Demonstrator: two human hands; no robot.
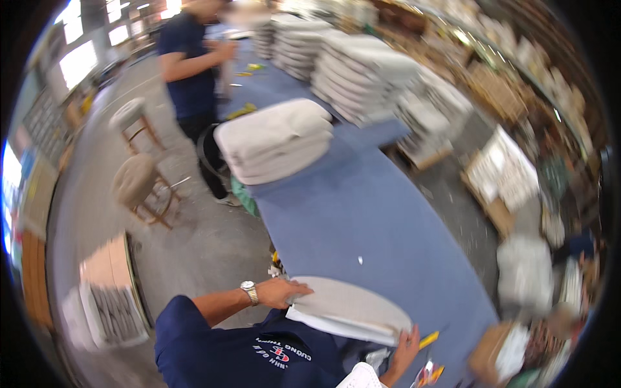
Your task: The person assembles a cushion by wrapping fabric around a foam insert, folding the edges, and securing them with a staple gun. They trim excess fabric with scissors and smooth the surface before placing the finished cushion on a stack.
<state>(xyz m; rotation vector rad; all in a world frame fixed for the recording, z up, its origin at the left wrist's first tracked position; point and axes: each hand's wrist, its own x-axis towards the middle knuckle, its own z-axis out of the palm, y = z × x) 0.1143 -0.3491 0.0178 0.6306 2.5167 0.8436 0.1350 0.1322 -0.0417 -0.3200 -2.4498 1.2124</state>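
Observation:
A light grey padded seat panel [349, 302] with a curved far edge and a white underside is held against my body at the near end of the blue table [362, 213]. My left hand [281, 293], below a wrist watch, is closed on its left end, thumb over the top. At the opposite end my right hand [405, 349] grips the edge with its fingers. Just past the right hand lies a yellow tool [428, 339]. An orange-handled tool [430, 374] sits closer to me, slightly blurred.
Stacked grey cushions [275, 139] stand farther along the table, with taller stacks [362, 74] behind. A person [194, 71] in dark clothes stands at the table's far left side. Two stools [139, 181] are on the floor at left. An open carton [498, 352] is at right.

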